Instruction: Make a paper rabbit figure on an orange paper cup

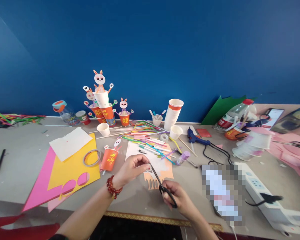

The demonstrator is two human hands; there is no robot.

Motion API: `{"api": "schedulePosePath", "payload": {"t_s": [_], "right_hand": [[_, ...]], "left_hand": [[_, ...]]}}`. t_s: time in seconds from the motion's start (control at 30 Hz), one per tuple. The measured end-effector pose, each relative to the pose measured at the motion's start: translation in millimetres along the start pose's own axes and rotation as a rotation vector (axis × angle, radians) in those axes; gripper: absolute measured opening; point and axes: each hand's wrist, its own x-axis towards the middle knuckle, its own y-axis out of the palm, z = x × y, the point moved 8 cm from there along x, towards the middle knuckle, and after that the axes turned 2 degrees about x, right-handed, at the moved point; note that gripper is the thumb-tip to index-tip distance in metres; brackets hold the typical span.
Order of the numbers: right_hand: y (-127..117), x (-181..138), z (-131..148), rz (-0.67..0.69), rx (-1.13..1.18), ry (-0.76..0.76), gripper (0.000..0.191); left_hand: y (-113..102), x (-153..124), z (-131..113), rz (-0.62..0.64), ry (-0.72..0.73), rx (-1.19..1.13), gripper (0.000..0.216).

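Note:
My right hand [178, 197] has its fingers through the black handles of a pair of scissors [158, 176]. Their blades point up and away from me, toward my other hand. Between thumb and fingers, my left hand [133, 169] pinches a small white paper piece [149, 168], right beside the blades. Whether the blades touch it I cannot tell. Below lies a peach paper sheet [168, 174] with a scalloped cut edge, partly under a white sheet [132, 150]. An orange paper cup [109, 160] with a small paper rabbit head stands left of my left hand.
Yellow paper [75, 166], pink paper [41, 186] and a tape roll [92, 157] lie left. Several rabbit cups [106, 111] stand behind. Colourful sticks [142, 128] fill the middle. A glue stick [183, 158], a glue gun [197, 137], cables and a power strip [257, 190] are right.

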Motion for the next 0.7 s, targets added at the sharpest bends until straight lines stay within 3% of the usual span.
{"api": "schedulePosePath", "payload": {"t_s": [0.7], "right_hand": [[4.3, 1.5, 2.3, 0.033, -0.014, -0.001, 0.054]], "left_hand": [[1.9, -1.5, -2.6, 0.037, -0.018, 0.021, 0.019]]}}
